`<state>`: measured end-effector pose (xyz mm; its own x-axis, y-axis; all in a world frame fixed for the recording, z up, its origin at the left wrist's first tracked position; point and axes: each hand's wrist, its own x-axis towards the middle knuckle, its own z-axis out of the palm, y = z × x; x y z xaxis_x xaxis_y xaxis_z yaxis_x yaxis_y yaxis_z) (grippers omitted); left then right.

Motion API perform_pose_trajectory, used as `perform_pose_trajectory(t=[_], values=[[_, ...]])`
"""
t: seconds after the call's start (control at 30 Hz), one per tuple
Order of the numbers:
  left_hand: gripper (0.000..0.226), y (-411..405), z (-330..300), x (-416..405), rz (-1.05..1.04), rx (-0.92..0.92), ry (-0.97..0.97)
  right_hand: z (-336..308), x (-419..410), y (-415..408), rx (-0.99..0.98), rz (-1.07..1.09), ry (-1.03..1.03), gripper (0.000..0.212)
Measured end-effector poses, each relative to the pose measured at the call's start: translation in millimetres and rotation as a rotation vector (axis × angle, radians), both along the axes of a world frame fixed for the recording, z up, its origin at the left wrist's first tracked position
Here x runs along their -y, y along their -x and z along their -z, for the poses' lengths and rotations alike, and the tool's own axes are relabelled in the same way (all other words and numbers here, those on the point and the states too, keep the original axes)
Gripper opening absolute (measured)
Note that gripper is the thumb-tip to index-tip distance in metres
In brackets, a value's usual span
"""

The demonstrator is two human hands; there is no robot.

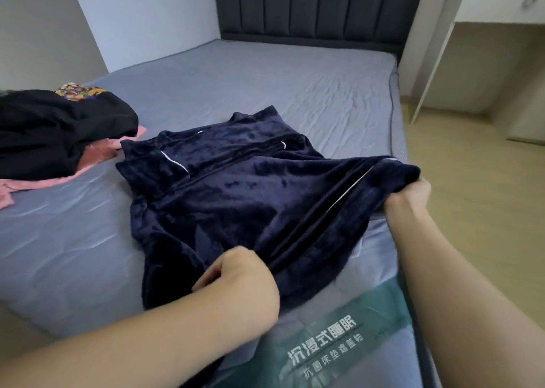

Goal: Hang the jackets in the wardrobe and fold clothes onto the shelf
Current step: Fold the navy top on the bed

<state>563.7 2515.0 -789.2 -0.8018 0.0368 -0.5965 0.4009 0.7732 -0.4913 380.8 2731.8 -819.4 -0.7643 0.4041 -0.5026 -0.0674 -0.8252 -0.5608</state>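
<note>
Far to my left a heap of black clothes (50,134) sits on the mattress (206,75), with a bright patterned piece (77,91) showing at its top and a pink garment (97,156) spread beneath it; just beside that pile, not quite touching the black cloth, lies the navy fleece top (233,190) — plush, with thin white piping on the front — laid out flat with its collar toward the dark padded headboard (309,7). My left hand (241,281) is at the near hem, fingers curled into the fabric and gripping it; the cloth runs taut from there across to my right hand (408,197), which is clenched round a bunched fold at the bed's right edge, lifted a little off the mattress; below my arms a green printed label (330,346) shows on the mattress cover. Further right — past the bed — stands a white desk (460,13) on the pale wooden floor (472,210).
</note>
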Motion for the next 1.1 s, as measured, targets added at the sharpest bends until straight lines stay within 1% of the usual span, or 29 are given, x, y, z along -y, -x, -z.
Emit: perform_pose_trajectory(t=[0.03,0.07,0.1,0.13,0.17,0.2,0.23,0.27,0.3,0.33,0.37,0.4,0.43,0.47,0.53,0.6,0.67,0.7,0.73,0.8,0.87,0.97,1.0,1.03,1.07,1.1], values=[[0.032,3,-6,1,0.054,-0.066,-0.117,-5,-5,1,-0.028,0.033,-0.011,0.022],[0.022,4,-13,2,0.115,-0.122,-0.269,-9,-10,3,-0.074,0.077,0.018,0.024],[0.016,3,-18,2,0.159,-0.157,-0.425,-13,-14,4,-0.137,0.113,0.077,0.024],[0.019,1,-21,0,0.168,-0.163,-0.550,-13,-16,6,-0.196,0.103,0.107,0.027],[0.025,0,-21,-1,0.142,-0.147,-0.611,-12,-15,9,-0.200,0.042,0.092,0.038],[0.035,-3,-22,-1,0.099,-0.129,-0.584,-12,-11,10,-0.145,-0.067,0.010,0.059],[0.049,-5,-21,0,0.049,-0.096,-0.467,-9,-4,10,-0.055,-0.203,-0.116,0.084],[0.058,-7,-22,1,0.009,-0.050,-0.309,-5,3,9,0.037,-0.339,-0.245,0.102],[0.055,-7,-23,3,-0.011,0.008,-0.178,-1,8,7,0.115,-0.433,-0.376,0.105],[0.041,-6,-25,7,-0.018,0.052,-0.145,4,11,7,0.166,-0.478,-0.490,0.094],[0.025,-1,-28,12,-0.016,0.069,-0.185,8,12,8,0.200,-0.467,-0.581,0.075],[0.017,8,-34,20,-0.018,0.061,-0.241,12,11,11,0.213,-0.421,-0.633,0.057],[0.017,19,-40,32,-0.038,0.030,-0.272,14,11,14,0.198,-0.375,-0.662,0.046],[0.021,33,-48,48,-0.084,-0.034,-0.287,14,12,18,0.172,-0.339,-0.683,0.041],[0.028,61,-65,86,-0.232,-0.195,-0.286,5,21,26,0.158,-0.262,-0.648,0.046],[0.033,80,-73,127,-0.387,-0.325,-0.228,-16,43,36,0.161,-0.223,-0.528,0.052],[0.033,93,-65,161,-0.459,-0.379,-0.154,-43,74,52,0.125,-0.240,-0.440,0.042],[0.032,96,-59,175,-0.472,-0.392,-0.128,-57,90,62,0.118,-0.254,-0.438,0.037],[0.032,101,-53,187,-0.480,-0.401,-0.125,-69,107,71,0.103,-0.264,-0.467,0.036],[0.035,113,-45,211,-0.492,-0.433,-0.189,-89,141,95,0.047,-0.265,-0.568,0.047],[0.039,136,-48,238,-0.511,-0.526,-0.252,-107,175,121,-0.004,-0.298,-0.673,0.055],[0.035,181,-61,292,-0.551,-0.787,-0.268,-122,224,162,-0.106,-0.472,-0.834,0.057],[0.034,196,-65,310,-0.587,-0.871,-0.224,-120,239,177,-0.142,-0.556,-0.893,0.058],[0.038,211,-66,326,-0.623,-0.934,-0.154,-114,253,193,-0.146,-0.636,-1.018,0.057],[0.046,228,-62,336,-0.653,-0.970,-0.114,-101,263,207,-0.112,-0.710,-1.233,0.059],[0.054,244,-53,340,-0.667,-0.981,-0.161,-84,269,219,-0.011,-0.766,-1.506,0.061]])
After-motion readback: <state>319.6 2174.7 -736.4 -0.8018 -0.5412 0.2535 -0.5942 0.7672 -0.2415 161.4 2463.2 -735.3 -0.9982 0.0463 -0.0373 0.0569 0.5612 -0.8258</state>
